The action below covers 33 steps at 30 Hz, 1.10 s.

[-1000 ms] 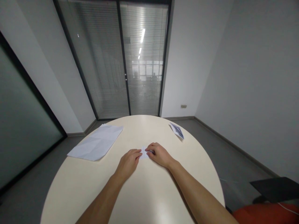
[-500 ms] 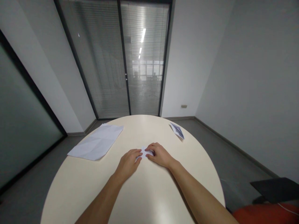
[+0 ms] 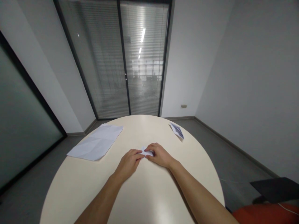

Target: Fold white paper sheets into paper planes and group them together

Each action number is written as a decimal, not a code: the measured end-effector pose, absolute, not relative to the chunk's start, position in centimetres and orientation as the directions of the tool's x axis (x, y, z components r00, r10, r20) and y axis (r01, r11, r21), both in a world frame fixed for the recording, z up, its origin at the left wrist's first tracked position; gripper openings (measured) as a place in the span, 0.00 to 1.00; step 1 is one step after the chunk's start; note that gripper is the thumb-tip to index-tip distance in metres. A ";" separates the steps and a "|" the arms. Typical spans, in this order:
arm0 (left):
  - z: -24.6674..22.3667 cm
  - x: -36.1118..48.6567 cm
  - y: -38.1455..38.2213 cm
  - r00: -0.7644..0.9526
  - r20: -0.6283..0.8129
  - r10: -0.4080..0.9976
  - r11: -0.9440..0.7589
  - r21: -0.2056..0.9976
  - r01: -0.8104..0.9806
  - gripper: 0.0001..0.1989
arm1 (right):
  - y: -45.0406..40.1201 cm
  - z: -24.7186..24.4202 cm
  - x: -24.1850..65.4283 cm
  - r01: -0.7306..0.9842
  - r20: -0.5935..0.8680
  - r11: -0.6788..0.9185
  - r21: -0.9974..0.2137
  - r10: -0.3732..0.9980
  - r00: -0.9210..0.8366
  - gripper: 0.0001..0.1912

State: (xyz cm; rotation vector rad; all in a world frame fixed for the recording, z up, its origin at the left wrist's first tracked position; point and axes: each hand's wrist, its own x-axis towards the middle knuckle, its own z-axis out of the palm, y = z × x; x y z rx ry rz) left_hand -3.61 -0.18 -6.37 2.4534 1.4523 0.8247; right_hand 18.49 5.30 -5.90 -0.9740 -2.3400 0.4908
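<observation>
A small piece of folded white paper (image 3: 147,152) lies near the middle of the round table, between my two hands. From the left, my left hand (image 3: 129,161) has its thumb and fingertips closed on the paper's near left side. On the right, the thumb and index finger of my right hand (image 3: 160,154) curve round the paper's other side and grip it. Part of the paper is hidden under the fingers, so its full folded shape does not show.
Large creased white sheets (image 3: 98,143) lie at the table's left edge. A folded printed paper (image 3: 177,130) stands slightly raised near the right edge. The round cream table (image 3: 140,124) fills the foreground. A black laptop-like panel (image 3: 275,189) rests over a red seat (image 3: 266,214) at lower right.
My left thumb and fingers have moved a little to the right and closed together on the paper's near edge. My right hand has stayed almost still.
</observation>
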 end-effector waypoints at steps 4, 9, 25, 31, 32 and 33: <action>-6.3 -3.7 -0.3 0.403 0.363 0.840 -0.531 0.399 0.748 0.18 | 5.3 -5.8 18.5 0.530 0.342 0.661 -0.531 0.739 -0.580 0.14; -6.6 -3.9 -0.2 0.418 0.371 0.829 -0.547 0.386 0.743 0.19 | 5.5 -5.9 18.5 0.518 0.333 0.657 -0.547 0.739 -0.585 0.15; -7.0 -3.9 -0.1 0.457 0.409 0.790 -0.598 0.346 0.723 0.22 | 5.1 -5.6 18.1 0.560 0.346 0.660 -0.501 0.746 -0.569 0.15; -7.0 -3.9 -0.1 0.479 0.395 0.784 -0.607 0.326 0.724 0.21 | 5.0 -5.6 18.2 0.638 0.290 0.597 -0.486 0.799 -0.527 0.17; -6.9 -3.9 -0.2 0.475 0.399 0.784 -0.605 0.325 0.727 0.21 | 5.0 -5.6 18.3 0.647 0.279 0.589 -0.485 0.805 -0.523 0.18; -6.8 -3.8 -0.2 0.473 0.403 0.784 -0.605 0.323 0.728 0.20 | 4.9 -5.6 18.3 0.655 0.269 0.580 -0.484 0.811 -0.520 0.18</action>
